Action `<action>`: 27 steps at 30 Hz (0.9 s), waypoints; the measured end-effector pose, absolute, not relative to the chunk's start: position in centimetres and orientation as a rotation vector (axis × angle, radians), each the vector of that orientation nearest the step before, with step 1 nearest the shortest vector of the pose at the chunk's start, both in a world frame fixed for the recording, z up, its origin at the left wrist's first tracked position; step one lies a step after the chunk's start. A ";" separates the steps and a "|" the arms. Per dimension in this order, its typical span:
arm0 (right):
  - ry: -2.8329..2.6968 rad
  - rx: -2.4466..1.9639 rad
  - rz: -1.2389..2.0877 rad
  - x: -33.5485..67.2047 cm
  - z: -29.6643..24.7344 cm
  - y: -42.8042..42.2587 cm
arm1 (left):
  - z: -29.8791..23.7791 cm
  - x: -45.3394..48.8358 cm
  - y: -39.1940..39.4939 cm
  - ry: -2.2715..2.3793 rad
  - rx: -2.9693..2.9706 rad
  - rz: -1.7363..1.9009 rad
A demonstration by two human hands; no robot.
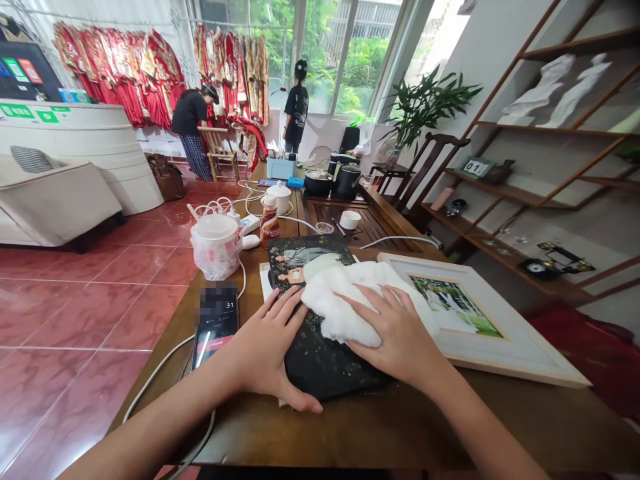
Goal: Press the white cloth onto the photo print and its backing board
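Observation:
A dark photo panel (330,363) with a printed couple lies flat on the wooden table (270,440). My left hand (267,350) rests along the panel's left edge, fingers spread and thumb stretched towards the near edge. On top of the panel is a bunched, fluffy white cloth (333,320). My right hand (393,330) grips it from above, its fingers apart and slightly bent into it. The cloth and both hands hide parts of the picture. Right beside the panel lies a white-framed photo (530,340), partly behind the cloth.
Left of the panel are a phone (217,323), a bagged white tub (216,243) and cables. A brown bottle (269,223), a lidded white cup (280,197) and a small white bowl (350,219) stand farther back. Two people are near the window; shelves (540,200) line the right.

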State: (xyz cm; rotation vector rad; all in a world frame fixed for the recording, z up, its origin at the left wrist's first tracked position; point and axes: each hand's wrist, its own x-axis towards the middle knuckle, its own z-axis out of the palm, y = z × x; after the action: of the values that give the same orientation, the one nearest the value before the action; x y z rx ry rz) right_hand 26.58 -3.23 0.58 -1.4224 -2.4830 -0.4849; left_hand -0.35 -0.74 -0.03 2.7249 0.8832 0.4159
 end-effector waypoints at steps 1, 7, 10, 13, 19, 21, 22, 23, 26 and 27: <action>-2.493 -1.418 -0.484 26.7 0.4 -4.0 | 0.0 -0.3 -0.7 0.879 2.725 0.420; -2.564 -1.384 -0.472 27.7 -0.2 -8.7 | -0.1 -0.3 -0.8 0.878 2.709 0.399; -2.570 -1.395 -0.473 27.9 -0.1 -9.1 | -0.2 -0.3 -0.7 0.864 2.705 0.396; -2.552 -1.425 -0.474 27.8 0.2 -7.6 | -0.2 -0.4 -0.7 0.848 2.703 0.412; -2.496 -1.491 -0.507 27.2 1.0 -1.7 | -0.1 -0.5 -0.7 0.858 2.704 0.399; -2.488 -1.517 -0.505 26.9 1.3 0.1 | -0.1 -0.5 -0.7 0.856 2.708 0.394; -2.490 -1.523 -0.500 26.8 1.5 0.9 | -0.1 -0.5 -0.7 0.851 2.709 0.393; -2.487 -1.528 -0.499 26.6 1.6 1.7 | -0.1 -0.5 -0.7 0.846 2.709 0.393; -2.476 -1.533 -0.504 26.2 2.0 3.7 | -0.1 -0.5 -0.7 0.846 2.704 0.391; -2.476 -1.532 -0.503 26.0 2.1 4.3 | -0.1 -0.5 -0.7 0.848 2.704 0.389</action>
State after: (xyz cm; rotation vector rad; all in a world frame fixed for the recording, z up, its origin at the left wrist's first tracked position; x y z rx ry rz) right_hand 26.03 4.26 2.12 -1.5316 -2.4758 -0.5030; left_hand -0.50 -0.73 -0.08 2.7036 0.8482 0.3895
